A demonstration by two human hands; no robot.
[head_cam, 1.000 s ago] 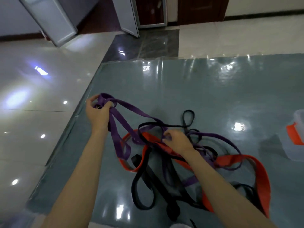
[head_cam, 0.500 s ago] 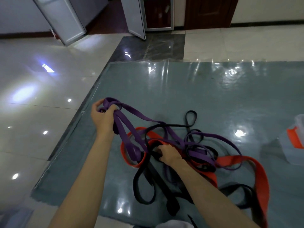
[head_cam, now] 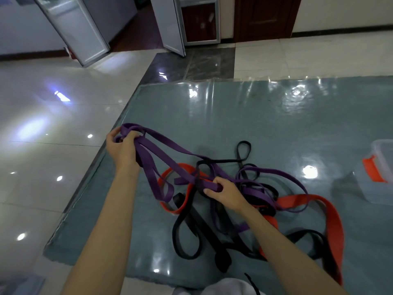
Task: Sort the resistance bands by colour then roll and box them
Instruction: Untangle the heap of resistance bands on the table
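Note:
A tangle of purple bands (head_cam: 170,158), black bands (head_cam: 191,228) and red bands (head_cam: 331,222) lies on a grey-green mat (head_cam: 234,116). My left hand (head_cam: 122,149) is raised at the mat's left edge and grips a bunch of purple band loops. From it the purple strands run down to the right into the pile. My right hand (head_cam: 225,191) is low over the middle of the tangle and pinches a purple strand where it crosses the black and red bands.
A clear plastic box (head_cam: 380,177) with a red latch stands at the mat's right edge. Glossy white floor tiles (head_cam: 42,156) lie to the left. Open glass doors (head_cam: 85,33) stand at the back.
My right hand has shifted right and up a little and now holds a purple strand lifted off the pile. My left hand stays raised with its purple bunch.

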